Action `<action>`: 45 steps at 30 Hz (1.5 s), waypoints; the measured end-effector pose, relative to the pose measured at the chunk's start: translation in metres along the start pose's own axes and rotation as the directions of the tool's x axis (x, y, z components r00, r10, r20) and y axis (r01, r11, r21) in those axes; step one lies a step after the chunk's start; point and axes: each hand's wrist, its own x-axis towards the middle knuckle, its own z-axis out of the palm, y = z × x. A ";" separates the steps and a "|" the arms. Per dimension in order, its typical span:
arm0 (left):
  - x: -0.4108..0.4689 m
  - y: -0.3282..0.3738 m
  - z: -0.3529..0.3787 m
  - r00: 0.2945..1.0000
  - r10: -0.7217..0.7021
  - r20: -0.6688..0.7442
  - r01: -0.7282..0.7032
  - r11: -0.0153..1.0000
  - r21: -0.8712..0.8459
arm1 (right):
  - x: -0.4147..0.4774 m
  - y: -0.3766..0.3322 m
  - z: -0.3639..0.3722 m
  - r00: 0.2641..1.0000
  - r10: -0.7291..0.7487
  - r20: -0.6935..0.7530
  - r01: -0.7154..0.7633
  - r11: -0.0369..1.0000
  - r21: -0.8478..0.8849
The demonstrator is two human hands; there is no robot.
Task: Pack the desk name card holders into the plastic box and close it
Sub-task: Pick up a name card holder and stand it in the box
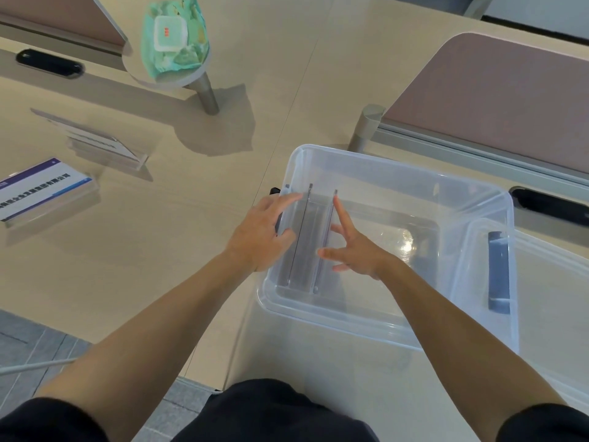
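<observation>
A clear plastic box [395, 173] stands open on the desk in front of me. Two clear name card holders [310, 237] stand on edge inside it, against its left wall. My left hand [261, 234] rests on the box's left rim, fingers touching the outer holder. My right hand [353, 247] is inside the box with fingers spread, its index finger along the top edge of the inner holder. Two more holders lie on the desk at the left: one with a printed card [41, 193] and one further back [95, 141]. The box lid [551, 282] with a dark latch lies at the right.
A green pack of wet wipes [173, 36] sits on a small round shelf on a post at the back. Pink desk dividers [497, 90] stand behind the box. Dark cable slots [49, 63] are set into the desk. The desk's front edge runs near my body.
</observation>
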 end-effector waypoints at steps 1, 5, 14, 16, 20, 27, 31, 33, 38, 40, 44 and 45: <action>0.000 0.000 0.000 1.000 0.001 -0.002 -0.001 1.000 -0.002 | 0.001 -0.001 0.001 1.000 -0.006 0.000 0.006 1.000 -0.002; 0.000 0.001 -0.001 1.000 0.009 -0.009 -0.009 1.000 0.001 | 0.002 0.000 0.004 1.000 -0.017 -0.019 0.017 1.000 -0.008; 0.001 0.000 -0.001 1.000 0.005 -0.009 -0.004 1.000 0.001 | 0.001 0.001 0.005 1.000 -0.024 -0.009 0.023 1.000 -0.007; 0.001 0.001 -0.001 1.000 0.008 -0.008 -0.008 1.000 0.010 | 0.001 0.003 0.006 1.000 -0.025 -0.009 0.025 1.000 -0.009; 0.000 0.001 0.000 1.000 0.006 -0.002 -0.006 1.000 0.023 | 0.002 0.006 0.007 0.999 -0.031 -0.022 0.031 0.999 -0.020; 0.000 0.004 -0.002 1.000 0.003 -0.004 -0.003 0.998 0.059 | 0.004 0.010 0.004 0.997 -0.061 -0.053 0.060 0.998 -0.020; -0.002 0.008 -0.005 0.997 0.046 -0.065 -0.031 0.978 0.208 | -0.003 0.003 0.001 0.995 -0.062 -0.082 0.050 0.989 -0.136; -0.006 0.013 -0.008 0.986 0.112 -0.123 -0.076 0.961 0.266 | -0.013 -0.003 -0.005 0.981 -0.057 -0.186 0.013 0.973 -0.231; -0.011 0.028 -0.009 0.921 0.360 -0.153 -0.285 0.885 0.367 | -0.089 -0.017 -0.021 0.849 -0.119 -0.515 -0.108 0.915 -0.389; -0.012 0.043 -0.005 0.903 0.414 -0.115 -0.362 0.878 0.313 | -0.136 -0.015 -0.018 0.786 -0.088 -0.612 -0.212 0.891 -0.401; -0.028 0.082 0.019 0.877 0.456 0.153 -0.478 0.862 0.171 | -0.223 0.001 -0.002 0.675 0.044 -0.737 -0.440 0.826 -0.353; -0.033 0.091 0.028 0.867 0.460 0.194 -0.490 0.859 0.152 | -0.243 0.006 0.002 0.637 0.071 -0.768 -0.490 0.805 -0.333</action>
